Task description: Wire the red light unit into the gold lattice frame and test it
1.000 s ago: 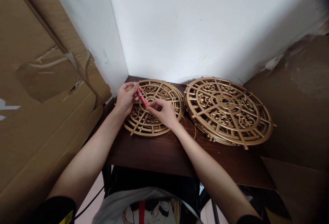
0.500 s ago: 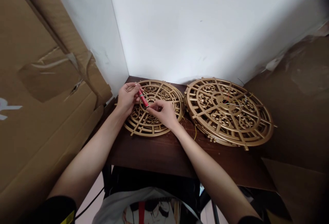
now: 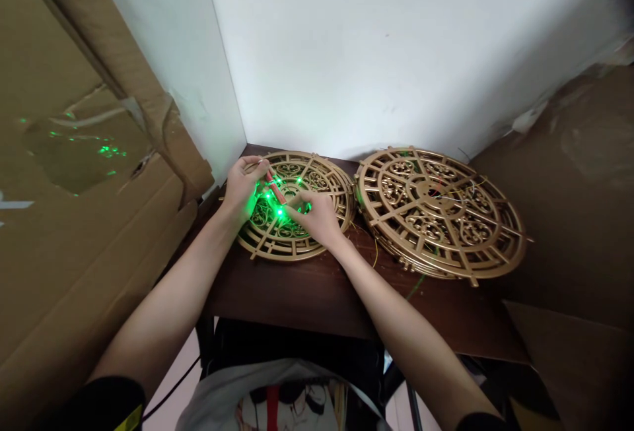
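Between my two hands, a slim red cylinder (image 3: 278,193) with a band at its middle is held slantwise, like batteries set end to end; its exact kind is unclear. My left hand (image 3: 242,183) pinches the upper end. The lower end meets the fingertips of my right hand (image 3: 317,216), whose thumb and finger are closed on it. Bright green lights (image 3: 280,212) glow beside the cylinder and tint my fingers. Below lies a round gold openwork disc (image 3: 297,246) with scrollwork and spokes, apparently stacked on others.
A second stack of gold openwork discs (image 3: 512,256) stands to the right, thin wires at its hub. A yellow wire (image 3: 375,256) trails between the stacks on the dark brown table (image 3: 307,296). Cardboard (image 3: 59,220) rises at left, a white wall (image 3: 347,55) behind.
Green lights have come on around the cylinder and my fingers, with green specks cast on the left cardboard. Both hands keep nearly the same place and hold.
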`<state>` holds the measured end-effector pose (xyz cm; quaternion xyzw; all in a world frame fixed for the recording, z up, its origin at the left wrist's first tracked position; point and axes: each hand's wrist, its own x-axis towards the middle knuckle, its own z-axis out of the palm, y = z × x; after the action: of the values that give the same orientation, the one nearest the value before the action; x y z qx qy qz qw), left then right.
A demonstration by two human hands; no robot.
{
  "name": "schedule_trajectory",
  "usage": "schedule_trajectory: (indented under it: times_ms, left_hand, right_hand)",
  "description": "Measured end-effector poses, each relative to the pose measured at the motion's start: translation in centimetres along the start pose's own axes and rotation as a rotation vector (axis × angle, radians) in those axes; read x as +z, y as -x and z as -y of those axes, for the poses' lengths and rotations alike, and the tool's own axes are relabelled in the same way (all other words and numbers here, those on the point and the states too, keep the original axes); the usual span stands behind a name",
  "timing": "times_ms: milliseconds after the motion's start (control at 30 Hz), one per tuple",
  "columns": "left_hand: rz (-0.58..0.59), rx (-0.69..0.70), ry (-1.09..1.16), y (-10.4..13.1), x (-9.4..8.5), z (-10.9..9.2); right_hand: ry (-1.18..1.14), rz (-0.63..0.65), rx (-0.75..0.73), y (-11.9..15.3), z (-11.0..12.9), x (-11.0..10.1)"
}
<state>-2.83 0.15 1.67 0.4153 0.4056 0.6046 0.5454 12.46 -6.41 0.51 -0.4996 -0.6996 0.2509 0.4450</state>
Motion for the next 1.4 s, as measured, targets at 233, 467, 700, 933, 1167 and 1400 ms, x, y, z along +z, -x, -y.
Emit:
schedule_trajectory:
  times_ms: [233,467,700,933,1167,1400]
  left_hand:
    - [0.014,-0.016,0.014,0.29,0.18,-0.24]
    - [-0.003,-0.022,0.022,0.58,0.49,-0.57]
    - [-0.002,-0.016,0.011,0.48,0.34,-0.44]
    - [-0.029,-0.019,-0.001,0.13,0.00,-0.11]
    - [-0.049,-0.027,0.006,0.28,0.26,-0.34]
    - [-0.041,-0.010,0.002,0.18,0.09,-0.25]
  right_hand:
    - [-0.022,0.031,0.057,0.05,-0.03,0.05]
    - [-0.041,0.039,0.064,0.10,0.09,0.04]
    - [-0.041,0.033,0.046,0.08,-0.08,0.13]
    - [-0.030,0.012,0.034,0.01,-0.18,0.17]
    - [-0.025,0.008,0.039,0.10,-0.39,0.24]
    - [-0.029,0.000,0.036,0.05,-0.41,0.22]
